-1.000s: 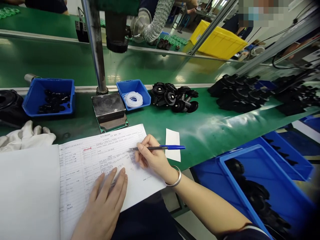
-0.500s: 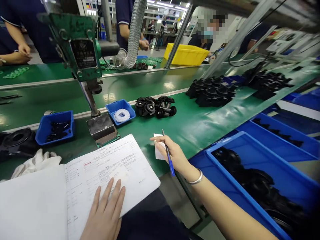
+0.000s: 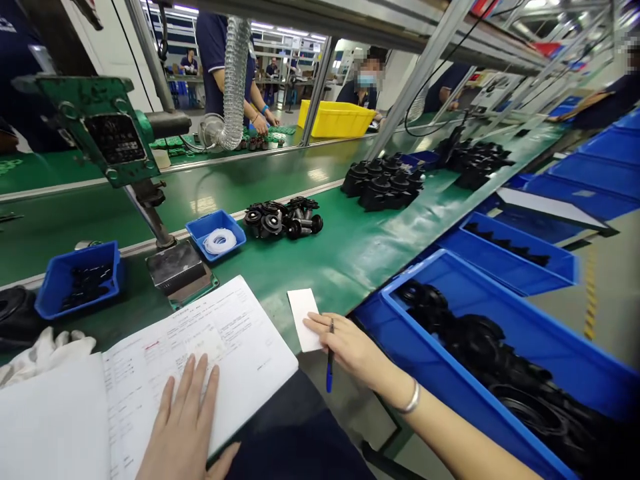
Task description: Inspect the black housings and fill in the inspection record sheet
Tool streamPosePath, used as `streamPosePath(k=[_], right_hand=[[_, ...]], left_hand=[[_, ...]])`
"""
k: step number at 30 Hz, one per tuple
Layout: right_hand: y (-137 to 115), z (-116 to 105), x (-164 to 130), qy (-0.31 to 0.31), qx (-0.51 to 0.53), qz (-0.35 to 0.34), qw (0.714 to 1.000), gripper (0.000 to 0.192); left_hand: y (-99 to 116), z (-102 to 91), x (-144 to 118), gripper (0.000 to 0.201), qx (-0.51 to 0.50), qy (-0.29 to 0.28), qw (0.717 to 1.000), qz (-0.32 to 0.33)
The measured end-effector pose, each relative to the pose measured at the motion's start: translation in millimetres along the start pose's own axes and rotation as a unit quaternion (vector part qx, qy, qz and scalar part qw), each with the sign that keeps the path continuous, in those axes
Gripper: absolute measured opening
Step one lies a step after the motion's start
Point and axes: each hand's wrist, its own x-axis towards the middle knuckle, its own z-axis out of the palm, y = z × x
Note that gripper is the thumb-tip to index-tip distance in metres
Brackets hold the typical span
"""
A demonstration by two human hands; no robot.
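right hand (image 3: 350,347) grip on pen (image 3: 330,363), touching card (image 3: 304,319)

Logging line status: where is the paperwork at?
Done: the form carries some handwriting. In hand: left hand flat on it; right hand holds the pen, fingers on the white card. Left: the card looks blank.

Left hand (image 3: 187,427) flat on form (image 3: 200,353); right hand (image 3: 350,347) (pen (image 3: 330,363) held) touches card (image 3: 303,319).
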Motion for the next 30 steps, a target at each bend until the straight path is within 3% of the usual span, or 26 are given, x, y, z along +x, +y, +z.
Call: streamPosePath(k=[3, 6, 8, 9, 10, 11, 13, 14, 15, 16, 18, 21, 23, 25, 26, 27, 30], right_hand=[[2, -15, 1, 0.035, 0.081, 0.035, 0.996, 0.025], [-11, -29, 16, 0.147, 0.205, 0.128, 0.959, 0.024], [-30, -31, 32, 0.194, 0.251, 0.101, 0.943, 0.025], [-42, -29, 42, 0.191, 0.262, 0.056, 0.944, 0.026], [-54, -25, 51, 0.172, 0.271, 0.0, 0.947, 0.027], [-67, -20, 61, 0.141, 0.279, -0.058, 0.948, 0.027], [-89, -8, 76, 0.066, 0.299, -0.158, 0.939, 0.025], [-98, -2, 82, 0.032, 0.313, -0.195, 0.929, 0.024], [-104, 2, 87, 0.007, 0.331, -0.216, 0.918, 0.022], [-108, 4, 91, 0.001, 0.353, -0.21, 0.912, 0.021], [-112, 5, 97, 0.027, 0.401, -0.117, 0.908, 0.02], [-114, 4, 104, 0.02, 0.456, 0.059, 0.888, 0.031], [-118, 5, 109, -0.024, 0.487, 0.094, 0.868, 0.038], [-122, 7, 113, 0.008, 0.502, 0.09, 0.86, 0.039], [-124, 7, 115, 0.047, 0.497, 0.075, 0.863, 0.038], [-125, 7, 117, 0.087, 0.487, 0.045, 0.868, 0.037], [-125, 5, 119, 0.112, 0.447, -0.103, 0.881, 0.035]], left_hand=[[1, -5.1, -3, 0.083, 0.005, -0.013, 1.0, -0.001], [4, -15.8, -6, 0.08, -0.028, -0.02, 0.999, -0.036], [10, -24.6, -4, 0.072, -0.122, -0.026, 0.985, -0.115], [15, -28.6, -2, 0.068, -0.208, -0.029, 0.964, -0.162], [19, -32.3, 2, 0.064, -0.316, -0.036, 0.925, -0.209], [23, -35.5, 6, 0.061, -0.431, -0.047, 0.864, -0.256], [29, -41.1, 15, 0.06, -0.614, -0.077, 0.699, -0.358], [30, -43.8, 19, 0.059, -0.658, -0.088, 0.625, -0.41], [30, -46.6, 22, 0.056, -0.67, -0.092, 0.575, -0.461], [29, -49.4, 24, 0.053, -0.661, -0.09, 0.551, -0.502], [25, -54.9, 26, 0.057, -0.625, -0.087, 0.564, -0.532], [20, -59.7, 28, 0.051, -0.604, -0.12, 0.608, -0.502], [20, -60.1, 29, 0.041, -0.606, -0.125, 0.646, -0.448], [21, -60.5, 30, 0.035, -0.617, -0.093, 0.657, -0.424], [21, -61.4, 30, 0.035, -0.632, -0.059, 0.636, -0.44], [20, -63.0, 30, 0.042, -0.656, -0.016, 0.595, -0.465], [15, -69.1, 26, 0.063, -0.758, 0.079, 0.393, -0.515]])
